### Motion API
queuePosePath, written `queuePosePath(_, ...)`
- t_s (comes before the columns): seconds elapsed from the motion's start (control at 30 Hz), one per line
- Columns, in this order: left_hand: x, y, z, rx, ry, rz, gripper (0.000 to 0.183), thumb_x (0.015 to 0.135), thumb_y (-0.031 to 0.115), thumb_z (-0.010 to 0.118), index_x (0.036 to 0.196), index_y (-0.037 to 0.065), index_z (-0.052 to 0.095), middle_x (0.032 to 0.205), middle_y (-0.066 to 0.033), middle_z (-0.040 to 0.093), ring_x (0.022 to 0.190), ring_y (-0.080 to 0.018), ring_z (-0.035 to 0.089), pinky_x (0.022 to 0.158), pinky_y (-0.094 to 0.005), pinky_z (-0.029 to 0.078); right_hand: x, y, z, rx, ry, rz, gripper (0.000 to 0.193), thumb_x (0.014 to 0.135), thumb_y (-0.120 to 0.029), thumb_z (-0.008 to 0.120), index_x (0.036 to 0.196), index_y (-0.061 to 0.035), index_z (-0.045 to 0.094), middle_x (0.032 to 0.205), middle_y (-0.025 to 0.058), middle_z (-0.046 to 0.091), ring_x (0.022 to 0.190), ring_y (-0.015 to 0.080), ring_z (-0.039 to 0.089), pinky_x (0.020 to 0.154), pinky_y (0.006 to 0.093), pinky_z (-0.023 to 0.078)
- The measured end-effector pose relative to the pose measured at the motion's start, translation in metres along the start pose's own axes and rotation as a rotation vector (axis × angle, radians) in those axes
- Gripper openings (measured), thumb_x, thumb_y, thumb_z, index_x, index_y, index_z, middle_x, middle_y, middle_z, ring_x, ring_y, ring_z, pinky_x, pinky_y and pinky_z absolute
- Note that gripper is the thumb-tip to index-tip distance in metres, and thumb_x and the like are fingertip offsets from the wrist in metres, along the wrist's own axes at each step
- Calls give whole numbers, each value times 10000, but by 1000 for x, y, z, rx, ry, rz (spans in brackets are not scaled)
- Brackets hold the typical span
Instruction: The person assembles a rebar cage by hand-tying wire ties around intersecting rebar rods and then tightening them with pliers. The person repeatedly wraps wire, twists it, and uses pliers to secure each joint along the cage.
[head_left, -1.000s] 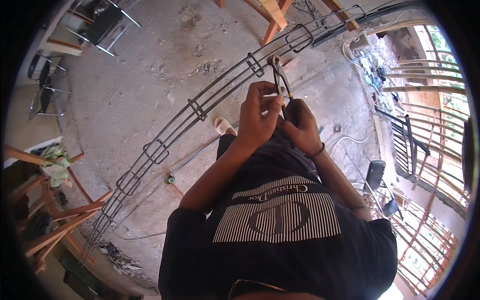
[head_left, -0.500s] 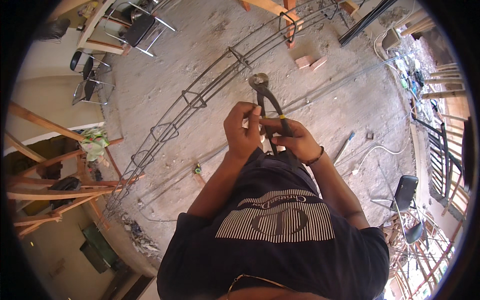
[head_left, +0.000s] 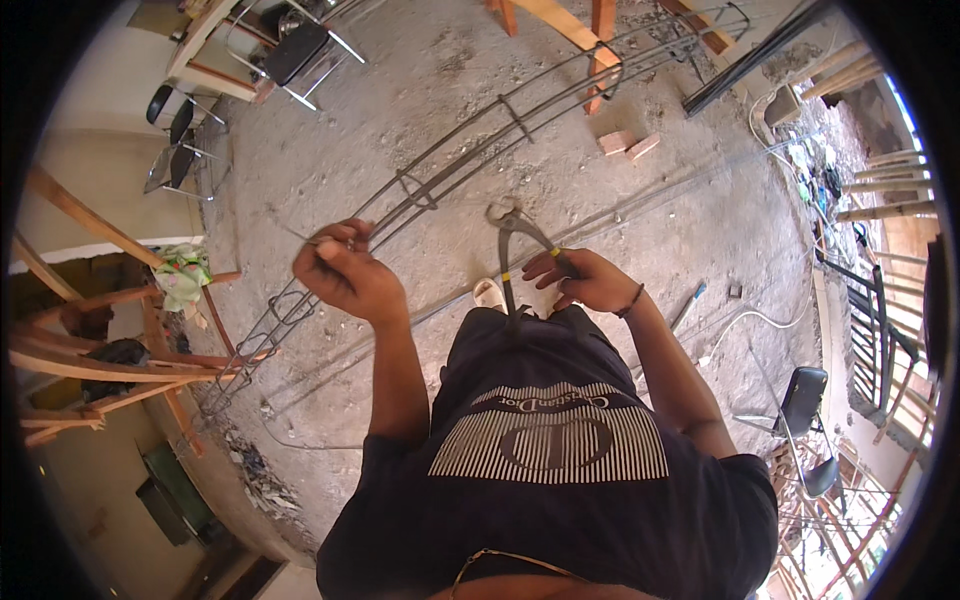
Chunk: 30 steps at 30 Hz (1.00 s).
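Observation:
My right hand (head_left: 597,282) is closed on one handle of dark end-cutting pincers (head_left: 510,230) with yellow bands. The other handle hangs free toward my waist, and the handles are spread apart. Off to the left, my left hand (head_left: 350,272) is raised with fingers pinched together; a thin piece of wire (head_left: 291,231) appears to stick out from them. Behind that hand runs a long rebar cage (head_left: 425,190) of bars and square stirrups, partly covered by the hand. Whether the fingers touch the cage, I cannot tell.
Wooden props (head_left: 600,55) stand near the cage's far end, beside brick pieces (head_left: 628,144). Long rods (head_left: 650,200) lie across the rough floor. Folding chairs (head_left: 300,55) are at the far left, another chair (head_left: 803,400) at the right. Timber framing (head_left: 110,380) fills the left side.
My left hand has moved away from the pincers, to the left toward the rebar cage. The pincers have dropped a little nearer to me, their handles wider apart.

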<state>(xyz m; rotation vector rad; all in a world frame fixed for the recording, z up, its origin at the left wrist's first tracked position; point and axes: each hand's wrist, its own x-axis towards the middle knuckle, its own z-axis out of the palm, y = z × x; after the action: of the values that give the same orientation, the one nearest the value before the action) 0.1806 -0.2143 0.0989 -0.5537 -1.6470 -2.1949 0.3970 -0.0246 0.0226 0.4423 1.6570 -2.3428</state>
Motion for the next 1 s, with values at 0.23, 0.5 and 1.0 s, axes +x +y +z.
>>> queuePosePath(0.23,163,1,-100,-294,284,-143,284,986,316,677,1079,160,459,962,-17,572,808,-196,555,734,-381,503,111,-23,95,-853,-2,-584,466,797,81,567,1249,-14,627,1143,199,674,1049,393,648,926,437,515)
queuePosePath(0.5,255,107,-381,-987,301,31,221,1014,135,540,802,73,537,672,-1,512,609,-127,551,617,-280,527,156,-26,157,60,198,-25,473,955,99,431,1390,-43,548,1323,117,645,840,179,721,663,295,631)
queuePosePath(1.0,137,181,-451,-319,303,85,160,1021,123,558,867,121,603,790,20,523,724,-99,522,628,-223,466,249,58,194,-191,517,-431,342,999,79,409,1226,-20,644,1148,116,685,825,142,698,690,272,606)
